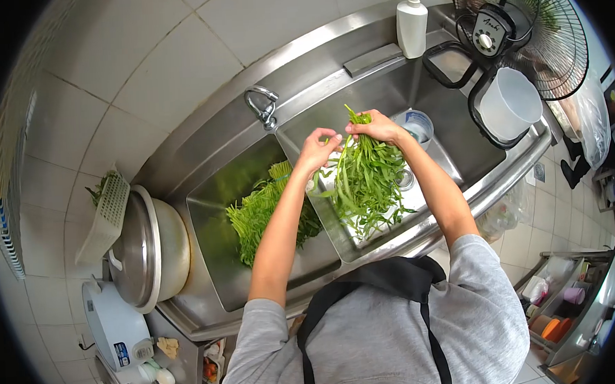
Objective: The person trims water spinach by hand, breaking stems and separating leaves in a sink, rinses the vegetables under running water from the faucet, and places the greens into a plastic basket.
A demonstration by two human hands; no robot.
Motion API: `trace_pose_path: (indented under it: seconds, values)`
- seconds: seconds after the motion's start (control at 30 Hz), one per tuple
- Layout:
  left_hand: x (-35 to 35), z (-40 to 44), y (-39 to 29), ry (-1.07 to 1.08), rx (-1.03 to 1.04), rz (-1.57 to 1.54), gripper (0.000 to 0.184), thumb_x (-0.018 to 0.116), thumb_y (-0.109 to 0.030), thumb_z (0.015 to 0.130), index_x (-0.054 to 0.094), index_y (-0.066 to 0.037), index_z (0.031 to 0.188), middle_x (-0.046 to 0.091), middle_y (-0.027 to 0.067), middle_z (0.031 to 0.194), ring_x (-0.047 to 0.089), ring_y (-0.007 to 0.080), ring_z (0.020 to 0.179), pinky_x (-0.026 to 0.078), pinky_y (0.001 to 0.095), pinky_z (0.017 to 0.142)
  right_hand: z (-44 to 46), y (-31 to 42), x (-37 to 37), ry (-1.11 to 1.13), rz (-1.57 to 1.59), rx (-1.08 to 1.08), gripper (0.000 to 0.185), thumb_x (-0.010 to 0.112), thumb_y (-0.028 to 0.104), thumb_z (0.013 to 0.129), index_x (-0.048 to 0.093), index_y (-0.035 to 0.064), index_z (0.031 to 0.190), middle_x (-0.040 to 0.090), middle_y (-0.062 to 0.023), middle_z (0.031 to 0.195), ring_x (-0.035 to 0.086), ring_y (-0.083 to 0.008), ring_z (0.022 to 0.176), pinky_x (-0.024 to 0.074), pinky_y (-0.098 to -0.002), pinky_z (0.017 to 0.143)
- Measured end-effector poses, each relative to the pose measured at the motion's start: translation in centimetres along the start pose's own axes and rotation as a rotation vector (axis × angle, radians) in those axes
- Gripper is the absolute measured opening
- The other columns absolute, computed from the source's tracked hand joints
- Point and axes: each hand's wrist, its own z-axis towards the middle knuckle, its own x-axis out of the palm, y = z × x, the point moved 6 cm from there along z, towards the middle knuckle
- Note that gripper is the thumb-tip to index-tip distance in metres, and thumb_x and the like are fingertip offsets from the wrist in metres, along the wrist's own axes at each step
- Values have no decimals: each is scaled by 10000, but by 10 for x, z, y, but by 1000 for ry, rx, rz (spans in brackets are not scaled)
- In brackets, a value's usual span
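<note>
Pinching leafy greens point(367, 178) with right fingers point(361, 128) over a steel basin point(473, 138), left fingers point(324, 133) curled nearby, grip unclear

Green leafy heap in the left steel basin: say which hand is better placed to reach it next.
Left hand, probably: it is nearer the heap, while the right hand grips a green leafy bunch.

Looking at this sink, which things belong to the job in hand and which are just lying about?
Seemingly in the job:
leafy bunch, held in the right hand
left hand, close beside it
heaped greens in the left basin

Apparently just about:
pump bottle
fan
lidded pot
whitish tub
</note>
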Motion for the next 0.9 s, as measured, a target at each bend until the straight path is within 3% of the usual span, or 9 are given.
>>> trace_pose_path:
  seconds: [0.1,0.2,0.23,0.33,0.37,0.47,0.6,0.9]
  values:
    - [-29,3,11,-454,292,127,275,636,-292,765,571,-36,841,583,11,663,407,50,447,338,246,410,-7,-1,-3,-12,-6,14,202,651,214,767,598,22,803,573,-13,644,522,-81,592,414,-225,562]
    - [-53,-8,14,-383,46,273,305,660,-302,713,574,-10,697,581,63,673,493,126,514,419,300,508,-12,-3,-6,-15,33,13,208,650,220,770,599,23,810,576,-16,642,526,-82,595,417,-224,566]
    - [-51,-17,9,-321,-23,311,276,647,-276,716,615,-3,689,588,111,785,549,158,638,443,305,601,-12,-3,-7,-15,49,12,211,650,223,771,599,23,813,577,-17,641,527,-83,595,418,-224,567]
    - [-27,-26,7,-76,322,396,254,624,-278,764,660,-43,854,597,110,853,549,144,785,429,279,697,-13,-2,-4,8,44,20,211,650,222,772,596,23,816,580,-19,646,528,-83,602,420,-224,573]
    - [-19,-26,6,-1,350,550,239,631,-245,764,660,-83,938,604,127,871,572,179,823,438,289,742,-12,-3,-2,13,31,19,211,650,221,771,595,22,816,580,-19,647,528,-83,604,420,-224,575]
    - [-2,-22,9,167,293,498,232,644,-234,757,660,-77,927,598,134,872,574,198,807,440,302,740,-10,-1,3,27,7,15,208,650,218,771,594,22,813,580,-20,649,528,-84,610,421,-226,583]
    - [8,-9,27,340,177,301,237,603,-210,817,630,-19,954,627,40,869,547,97,787,435,259,732,-12,0,3,11,12,16,199,649,204,771,597,18,818,580,-20,656,531,-86,615,425,-231,593]
    - [7,-7,39,319,29,83,201,556,-195,835,630,-21,904,622,-1,839,530,50,778,413,216,695,-10,-8,-4,-58,59,15,199,658,193,764,599,9,810,582,-22,657,530,-87,602,429,-229,572]
